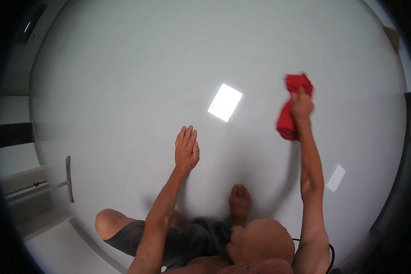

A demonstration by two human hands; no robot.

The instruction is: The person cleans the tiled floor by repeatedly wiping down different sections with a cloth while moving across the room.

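Note:
A red cloth (298, 84), bunched and slightly blurred, lies against the glossy pale floor (140, 85). My right hand (302, 105) grips its middle, with folds showing above the knuckles and to the left of the wrist. Closer to my body, my left hand (186, 150) rests palm down on the floor, fingers stretched out and holding nothing. Between the hands and farther ahead is a bright rectangular light reflection (225, 102) on the floor.
My bare foot (240, 202) is on the floor below the hands. A T-shaped floor mop or squeegee (69, 179) lies at the left, near the wall. A fainter reflection (336, 178) shows right of my right forearm. A brown object (392, 39) stands at the far right edge.

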